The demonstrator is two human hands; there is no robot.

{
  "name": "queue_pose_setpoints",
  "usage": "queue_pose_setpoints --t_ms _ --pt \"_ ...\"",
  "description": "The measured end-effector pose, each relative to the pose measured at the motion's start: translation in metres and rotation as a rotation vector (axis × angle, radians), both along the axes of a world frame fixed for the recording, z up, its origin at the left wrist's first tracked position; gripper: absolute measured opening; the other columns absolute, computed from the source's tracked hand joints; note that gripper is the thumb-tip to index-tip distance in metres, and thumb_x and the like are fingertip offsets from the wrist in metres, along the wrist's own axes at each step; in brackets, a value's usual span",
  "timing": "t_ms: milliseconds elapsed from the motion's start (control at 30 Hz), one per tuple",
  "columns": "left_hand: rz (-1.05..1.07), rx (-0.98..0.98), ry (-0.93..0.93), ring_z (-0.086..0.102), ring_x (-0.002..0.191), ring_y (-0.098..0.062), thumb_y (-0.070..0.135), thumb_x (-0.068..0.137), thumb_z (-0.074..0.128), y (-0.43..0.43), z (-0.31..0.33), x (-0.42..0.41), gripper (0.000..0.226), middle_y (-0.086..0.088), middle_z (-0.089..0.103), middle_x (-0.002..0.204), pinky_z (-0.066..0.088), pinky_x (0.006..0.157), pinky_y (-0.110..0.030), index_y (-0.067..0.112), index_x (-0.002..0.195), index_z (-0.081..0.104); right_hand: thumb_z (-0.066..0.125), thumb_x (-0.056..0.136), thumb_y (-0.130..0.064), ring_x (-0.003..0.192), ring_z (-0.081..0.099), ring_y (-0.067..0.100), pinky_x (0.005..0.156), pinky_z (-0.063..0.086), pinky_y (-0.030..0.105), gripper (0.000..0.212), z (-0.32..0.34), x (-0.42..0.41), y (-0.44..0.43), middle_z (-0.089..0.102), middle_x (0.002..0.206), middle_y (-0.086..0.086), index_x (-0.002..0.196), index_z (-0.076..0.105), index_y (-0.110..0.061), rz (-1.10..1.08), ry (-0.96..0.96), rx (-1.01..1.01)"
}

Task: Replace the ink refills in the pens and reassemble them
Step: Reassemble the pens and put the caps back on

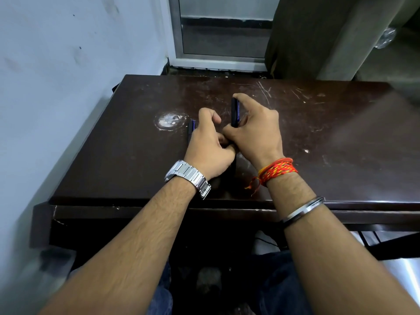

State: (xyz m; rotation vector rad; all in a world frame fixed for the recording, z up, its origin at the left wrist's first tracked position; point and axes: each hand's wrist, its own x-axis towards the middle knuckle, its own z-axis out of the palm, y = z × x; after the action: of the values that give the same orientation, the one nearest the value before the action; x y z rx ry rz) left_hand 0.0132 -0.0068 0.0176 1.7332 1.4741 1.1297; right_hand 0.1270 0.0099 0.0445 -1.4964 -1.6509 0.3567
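My right hand (256,133) holds a dark pen with blue trim (234,111) above the middle of the table. The index finger hooks over the pen's far end and the thumb presses its near end. My left hand (209,144) sits close beside it with curled fingers that meet my right thumb at the pen's near end. The exact grip there is hidden. A second dark and blue pen (190,131) shows at the left edge of my left hand, partly covered by it. I cannot tell whether it lies on the table or is held.
The dark brown table (329,137) is scratched, with a round white scuff (169,121) left of my hands. A wall runs along the left side. A glass door and a curtain stand behind the table. My knees are under the near edge.
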Motion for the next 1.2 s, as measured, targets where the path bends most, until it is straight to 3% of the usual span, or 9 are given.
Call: queue_pose_setpoints --t_ms 167,267,400,567,633,733,833,967,1200 --pt "0.032 -0.028 -0.027 0.05 0.041 -0.01 0.006 0.068 0.067 0.002 -0.001 -0.004 0.05 -0.007 0.068 0.061 0.044 0.048 -0.026 0.025 0.097 0.03 0.072 0.07 -0.016 0.061 0.061 0.015 0.076 0.057 0.033 0.066 -0.005 0.0 -0.001 0.055 0.054 -0.009 0.134 0.058 -0.027 0.002 0.019 0.022" --pt "0.053 -0.066 0.044 0.058 0.05 -0.011 0.014 0.069 0.071 0.007 0.002 -0.013 0.044 -0.001 0.071 0.065 0.049 0.054 -0.027 0.027 0.097 0.039 0.076 0.079 -0.024 0.06 0.057 0.001 0.07 0.046 0.006 0.074 -0.012 0.001 -0.001 0.055 0.058 -0.014 0.146 0.046 -0.024 0.034 0.033 0.003" --pt "0.225 -0.101 0.067 0.063 0.061 0.003 0.021 0.069 0.078 0.017 0.008 -0.028 0.02 0.013 0.066 0.058 0.048 0.056 -0.012 0.029 0.073 0.059 0.076 0.082 -0.04 0.063 0.055 -0.016 0.067 0.035 -0.007 0.076 -0.015 -0.001 0.0 0.059 0.059 -0.017 0.147 0.043 -0.018 0.027 0.065 -0.014" --pt "0.525 -0.144 0.183 0.057 0.055 -0.006 0.014 0.066 0.077 0.02 0.01 -0.056 0.022 0.013 0.058 0.054 0.034 0.045 -0.011 0.02 0.051 0.062 0.071 0.086 -0.041 0.068 0.057 -0.004 0.067 0.031 -0.01 0.058 -0.015 -0.004 -0.001 0.061 0.063 -0.015 0.137 0.055 -0.018 -0.017 0.031 -0.026" --pt "0.584 -0.182 0.226 0.057 0.056 -0.015 0.009 0.068 0.074 0.022 0.01 -0.065 0.008 0.003 0.06 0.058 0.038 0.049 -0.016 0.012 0.061 0.07 0.07 0.087 -0.036 0.078 0.064 0.004 0.078 0.033 -0.007 0.052 -0.016 -0.003 -0.001 0.066 0.068 -0.011 0.134 0.058 -0.016 -0.036 0.021 -0.033" --pt "0.589 -0.26 0.275 0.049 0.052 -0.012 0.011 0.07 0.072 0.024 0.009 -0.069 0.006 -0.004 0.065 0.072 0.038 0.049 -0.02 0.01 0.075 0.073 0.069 0.088 -0.032 0.082 0.071 0.015 0.091 0.051 0.019 0.046 -0.016 0.0 0.002 0.072 0.077 -0.001 0.129 0.061 -0.014 -0.067 0.047 -0.056" --pt "0.545 -0.298 0.343 0.045 0.051 -0.013 0.011 0.071 0.067 0.024 0.007 -0.069 0.009 -0.003 0.059 0.068 0.04 0.055 -0.024 0.01 0.079 0.071 0.069 0.088 -0.031 0.078 0.072 0.015 0.089 0.05 0.015 0.041 -0.016 0.004 0.003 0.074 0.078 0.001 0.124 0.064 -0.013 -0.094 0.053 -0.07" --pt "0.532 -0.321 0.417 0.045 0.05 -0.016 0.008 0.072 0.064 0.024 0.009 -0.066 0.002 -0.005 0.051 0.061 0.041 0.055 -0.027 0.006 0.072 0.064 0.069 0.087 -0.029 0.075 0.072 0.016 0.088 0.056 0.028 0.037 -0.018 0.004 0.002 0.073 0.077 0.001 0.12 0.065 -0.013 -0.089 0.042 -0.088" --pt "0.5 -0.34 0.454 0.052 0.052 -0.02 0.008 0.069 0.066 0.021 0.01 -0.065 0.018 -0.007 0.055 0.064 0.033 0.041 -0.022 0.009 0.061 0.05 0.069 0.087 -0.029 0.074 0.072 0.016 0.086 0.057 0.028 0.034 -0.017 0.006 0.004 0.074 0.079 0.002 0.116 0.067 -0.012 -0.114 0.049 -0.114"
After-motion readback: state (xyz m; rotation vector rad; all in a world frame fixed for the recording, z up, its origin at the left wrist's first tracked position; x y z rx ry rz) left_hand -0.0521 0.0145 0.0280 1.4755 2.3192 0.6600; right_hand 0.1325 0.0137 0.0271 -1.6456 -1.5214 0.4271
